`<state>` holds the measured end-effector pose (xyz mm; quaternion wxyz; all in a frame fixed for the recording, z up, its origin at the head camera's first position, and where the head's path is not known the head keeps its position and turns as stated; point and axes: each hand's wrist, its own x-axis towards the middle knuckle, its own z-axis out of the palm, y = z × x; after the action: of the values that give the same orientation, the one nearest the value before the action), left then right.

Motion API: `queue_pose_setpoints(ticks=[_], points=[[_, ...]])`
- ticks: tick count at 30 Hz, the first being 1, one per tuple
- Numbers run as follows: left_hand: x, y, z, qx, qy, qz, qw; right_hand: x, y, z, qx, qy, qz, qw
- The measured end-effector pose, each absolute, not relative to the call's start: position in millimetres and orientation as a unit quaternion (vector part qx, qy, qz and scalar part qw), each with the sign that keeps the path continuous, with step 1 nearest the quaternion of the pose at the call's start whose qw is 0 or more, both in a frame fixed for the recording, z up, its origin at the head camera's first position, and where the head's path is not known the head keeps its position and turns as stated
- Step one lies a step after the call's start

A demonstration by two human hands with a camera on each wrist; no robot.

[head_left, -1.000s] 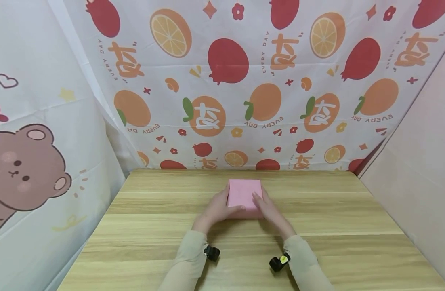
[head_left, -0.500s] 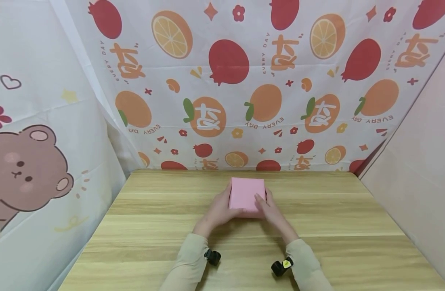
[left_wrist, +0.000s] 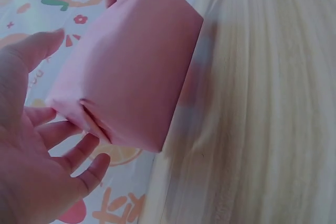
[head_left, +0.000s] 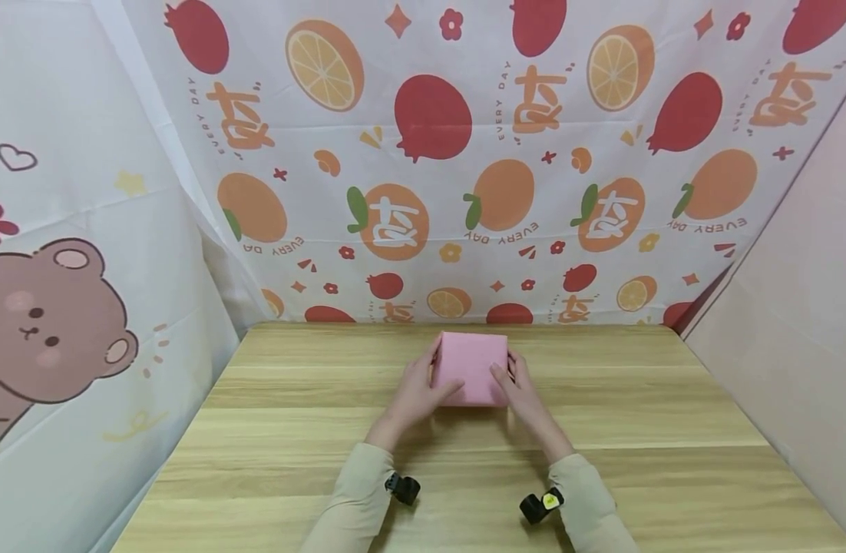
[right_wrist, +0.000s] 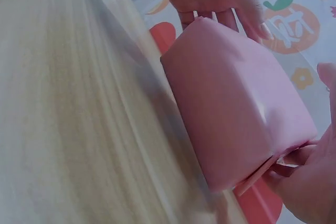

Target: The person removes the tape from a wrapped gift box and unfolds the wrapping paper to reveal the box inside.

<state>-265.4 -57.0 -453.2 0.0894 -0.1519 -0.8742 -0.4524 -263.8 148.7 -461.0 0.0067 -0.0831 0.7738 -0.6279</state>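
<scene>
With our left hand [head_left: 416, 389] and right hand [head_left: 525, 395] we grasp the pink box [head_left: 474, 369] from opposite sides; it sits directly between them, neither hand clearly nearer, its upper face nearly square with no obvious long axis, over the bench's [head_left: 464, 484] far half

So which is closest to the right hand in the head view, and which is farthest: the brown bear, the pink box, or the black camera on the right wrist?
Nearest to the right hand first:
1. Pink box: touching it, on its left side.
2. Black camera: lower in the picture, at the wrist.
3. Brown bear: far left, on the cloth.
</scene>
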Motion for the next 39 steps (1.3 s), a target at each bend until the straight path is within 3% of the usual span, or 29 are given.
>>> queue_pose_setpoints(ticks=[12,17,33,39], points=[[-257.0,-53.2,-436.2,-0.133,-0.777,-0.611,0.07,-251.9,148.3,-438.4,-0.098,0.738,-0.667,-0.021],[-245.3,-53.0,-417.6,-0.116,-0.744,-0.655,0.066,-257.3,150.1,-448.1,-0.068,0.707,-0.703,-0.041],[-246.3,-55.7,-416.8,-0.024,-0.693,-0.715,0.089,-261.9,151.7,-452.2,-0.006,0.658,-0.744,-0.117],[-248.0,-58.9,-420.8,-0.012,-0.67,-0.739,0.07,-264.9,156.1,-461.3,-0.044,0.663,-0.735,-0.135]])
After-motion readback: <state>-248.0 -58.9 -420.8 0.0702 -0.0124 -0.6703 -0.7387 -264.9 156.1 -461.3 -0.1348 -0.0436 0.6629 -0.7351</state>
